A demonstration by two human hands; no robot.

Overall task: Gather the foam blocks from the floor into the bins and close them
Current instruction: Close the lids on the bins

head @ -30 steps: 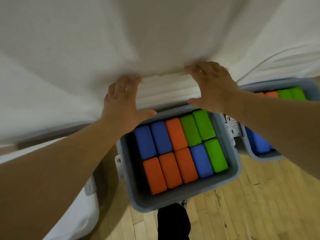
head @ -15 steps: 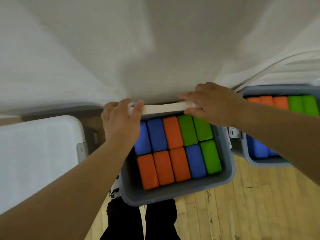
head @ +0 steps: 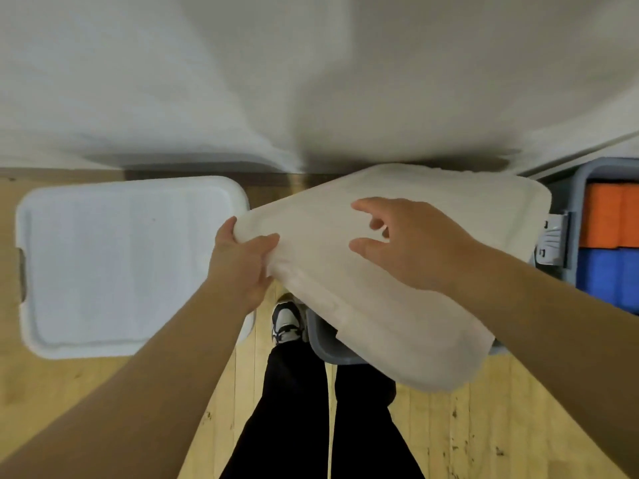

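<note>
A white lid (head: 390, 305) lies tilted over the grey bin (head: 323, 344) in front of me and hides the foam blocks inside. My left hand (head: 242, 264) grips the lid's left edge, thumb on top. Above the lid's middle, my right hand (head: 411, 243) hovers with fingers spread and loosely bent; contact with the lid is unclear. At the right edge stands a second grey bin (head: 570, 188), uncovered, with orange blocks (head: 608, 219) and blue blocks (head: 605, 274) inside.
A third bin with its white lid (head: 128, 267) on stands at the left on the wooden floor (head: 484, 426). A white cloth (head: 311, 81) hangs along the back. My legs and one shoe (head: 287, 323) are below the bin.
The lid came out from under the white cloth and down over the middle bin, covering the blocks. My left hand shifted to its left edge; my right hand let go and moved above it.
</note>
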